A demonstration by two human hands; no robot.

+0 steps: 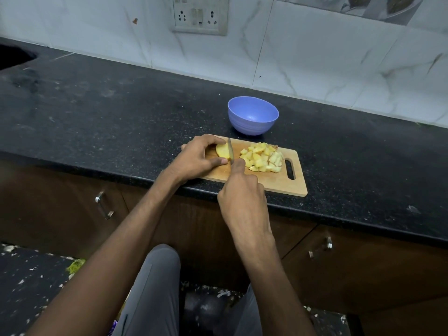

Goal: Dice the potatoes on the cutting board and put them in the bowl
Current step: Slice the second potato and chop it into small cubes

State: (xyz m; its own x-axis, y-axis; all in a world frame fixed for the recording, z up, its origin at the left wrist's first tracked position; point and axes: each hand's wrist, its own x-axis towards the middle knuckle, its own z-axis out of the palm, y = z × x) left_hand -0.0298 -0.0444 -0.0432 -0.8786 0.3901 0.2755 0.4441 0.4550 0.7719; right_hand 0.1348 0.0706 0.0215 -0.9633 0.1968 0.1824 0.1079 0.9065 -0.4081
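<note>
A wooden cutting board lies at the counter's front edge. On its left end my left hand holds a yellow potato piece between curled fingers and thumb. My right hand grips a knife, index finger stretched along it, and the blade stands against the right side of that piece. A pile of several diced potato cubes sits on the board's right half. The purple bowl stands just behind the board; nothing shows inside it.
The black speckled counter runs left to a dark sink opening. A tiled wall with a socket panel rises behind. Brown cabinet doors with metal handles are below the counter edge.
</note>
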